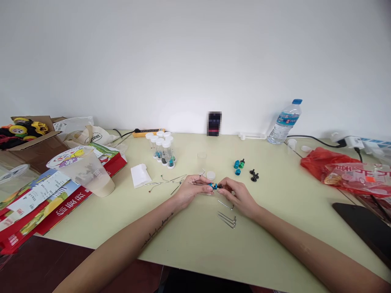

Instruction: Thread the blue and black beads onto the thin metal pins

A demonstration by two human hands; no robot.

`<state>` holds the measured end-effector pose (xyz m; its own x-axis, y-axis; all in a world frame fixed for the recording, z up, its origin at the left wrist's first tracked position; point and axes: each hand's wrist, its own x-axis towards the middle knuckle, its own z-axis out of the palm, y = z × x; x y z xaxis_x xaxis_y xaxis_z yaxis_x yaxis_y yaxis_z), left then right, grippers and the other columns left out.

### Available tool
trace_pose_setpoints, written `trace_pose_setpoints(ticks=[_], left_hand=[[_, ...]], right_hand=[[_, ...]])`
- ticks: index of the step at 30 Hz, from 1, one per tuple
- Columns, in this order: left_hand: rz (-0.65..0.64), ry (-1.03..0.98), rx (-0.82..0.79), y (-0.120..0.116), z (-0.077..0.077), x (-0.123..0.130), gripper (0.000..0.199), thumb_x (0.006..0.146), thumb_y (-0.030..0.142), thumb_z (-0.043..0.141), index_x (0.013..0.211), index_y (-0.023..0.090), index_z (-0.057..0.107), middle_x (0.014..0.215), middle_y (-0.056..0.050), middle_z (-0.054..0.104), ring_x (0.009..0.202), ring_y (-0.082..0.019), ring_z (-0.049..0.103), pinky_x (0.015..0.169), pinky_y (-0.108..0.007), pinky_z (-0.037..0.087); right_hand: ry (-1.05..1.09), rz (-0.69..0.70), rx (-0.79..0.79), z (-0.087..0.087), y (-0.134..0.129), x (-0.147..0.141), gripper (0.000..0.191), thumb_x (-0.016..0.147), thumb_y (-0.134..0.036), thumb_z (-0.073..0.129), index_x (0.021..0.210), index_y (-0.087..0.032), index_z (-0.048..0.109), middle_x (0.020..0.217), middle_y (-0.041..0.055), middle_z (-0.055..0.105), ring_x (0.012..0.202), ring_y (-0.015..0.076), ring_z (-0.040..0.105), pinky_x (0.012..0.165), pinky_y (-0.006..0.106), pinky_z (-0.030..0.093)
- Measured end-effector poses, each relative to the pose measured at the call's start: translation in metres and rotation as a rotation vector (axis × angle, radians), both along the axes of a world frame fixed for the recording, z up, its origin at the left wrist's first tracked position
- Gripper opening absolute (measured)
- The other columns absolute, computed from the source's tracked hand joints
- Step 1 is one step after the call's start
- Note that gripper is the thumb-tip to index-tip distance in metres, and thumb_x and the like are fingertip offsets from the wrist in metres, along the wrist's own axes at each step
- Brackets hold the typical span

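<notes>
Over the middle of the table my left hand (190,190) is closed, its thumb and fingers pinching a small shiny blue part (214,186). A thin metal rod (195,182) also lies across its fingers. From the other side my right hand (240,196) pinches a small black piece (220,186) that meets the blue part; much of it is hidden by the fingertips. Just behind the hands are a round white cap (210,175) and a clear tube (202,159). Several L-shaped hex keys (226,219) lie near my right hand.
Capped clear tubes (167,154) stand back left, near a white packet (141,176) and thin metal rods (159,182). Blue and green parts (237,172) and black pieces (253,176) lie right. A water bottle (282,124), phone (214,123) and drink cup (94,175) stand around.
</notes>
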<state>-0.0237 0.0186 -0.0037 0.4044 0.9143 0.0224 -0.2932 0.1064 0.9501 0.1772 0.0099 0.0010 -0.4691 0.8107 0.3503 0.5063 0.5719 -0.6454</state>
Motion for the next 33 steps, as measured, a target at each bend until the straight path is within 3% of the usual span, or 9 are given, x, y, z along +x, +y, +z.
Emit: trace_pose_setpoints(ticks=[3, 9, 14, 19, 26, 31, 33], left_hand=[[-0.011, 0.01, 0.008, -0.0009, -0.0006, 0.0002, 0.027, 0.059, 0.023, 0.078, 0.081, 0.012, 0.068, 0.08, -0.008, 0.069, 0.071, -0.017, 0.064, 0.078, -0.035, 0.048], [0.02, -0.002, -0.011, 0.0007, -0.0018, 0.0, 0.028, 0.059, 0.024, 0.078, 0.082, 0.012, 0.067, 0.08, -0.009, 0.069, 0.07, -0.018, 0.065, 0.08, -0.038, 0.047], [-0.002, 0.009, -0.006, 0.0005, -0.0012, 0.0004, 0.028, 0.059, 0.024, 0.078, 0.082, 0.011, 0.067, 0.081, -0.009, 0.069, 0.072, -0.018, 0.065, 0.08, -0.037, 0.047], [0.01, -0.019, -0.005, 0.0029, -0.004, -0.0006, 0.027, 0.061, 0.022, 0.077, 0.083, 0.011, 0.066, 0.078, -0.008, 0.069, 0.07, -0.018, 0.065, 0.08, -0.039, 0.047], [-0.006, 0.009, 0.014, 0.0013, -0.0039, -0.0003, 0.027, 0.061, 0.022, 0.077, 0.082, 0.011, 0.067, 0.082, -0.009, 0.069, 0.071, -0.018, 0.064, 0.078, -0.037, 0.048], [0.024, 0.022, 0.022, 0.0031, -0.0034, -0.0007, 0.027, 0.06, 0.024, 0.077, 0.082, 0.011, 0.067, 0.082, -0.009, 0.069, 0.073, -0.019, 0.064, 0.079, -0.038, 0.048], [0.019, 0.029, 0.017, 0.0032, -0.0034, -0.0009, 0.027, 0.06, 0.025, 0.077, 0.082, 0.012, 0.067, 0.082, -0.009, 0.069, 0.073, -0.019, 0.064, 0.079, -0.038, 0.047]], right_hand=[[-0.024, 0.041, -0.029, 0.0013, -0.0004, 0.0008, 0.038, 0.095, -0.04, 0.032, 0.068, -0.019, 0.05, 0.057, -0.002, 0.05, 0.051, 0.0109, 0.045, 0.052, 0.023, 0.035], [0.023, -0.032, -0.001, -0.0018, 0.0007, -0.0005, 0.023, 0.089, -0.043, 0.047, 0.091, -0.02, 0.049, 0.059, -0.0045, 0.048, 0.05, 0.0113, 0.041, 0.049, 0.022, 0.033], [-0.012, -0.001, -0.043, -0.0015, 0.0005, -0.0001, 0.031, 0.092, -0.041, 0.038, 0.071, -0.02, 0.046, 0.055, -0.0041, 0.046, 0.049, 0.0109, 0.041, 0.049, 0.022, 0.032], [0.039, -0.038, -0.046, -0.0016, -0.0001, -0.0017, 0.016, 0.089, -0.037, 0.046, 0.093, -0.022, 0.045, 0.054, -0.0069, 0.046, 0.047, 0.0112, 0.041, 0.05, 0.023, 0.034], [-0.014, 0.019, -0.11, 0.0033, -0.0018, -0.0008, 0.029, 0.094, -0.041, 0.034, 0.074, -0.021, 0.044, 0.054, -0.0046, 0.046, 0.048, 0.0112, 0.042, 0.05, 0.023, 0.033], [0.013, -0.017, -0.095, 0.002, -0.0011, -0.0024, 0.017, 0.091, -0.039, 0.041, 0.094, -0.022, 0.043, 0.057, -0.0059, 0.048, 0.046, 0.0109, 0.038, 0.049, 0.023, 0.032], [0.012, -0.011, -0.097, 0.0016, -0.0008, -0.0023, 0.018, 0.091, -0.04, 0.041, 0.091, -0.022, 0.044, 0.055, -0.0063, 0.045, 0.046, 0.0111, 0.038, 0.048, 0.023, 0.032]])
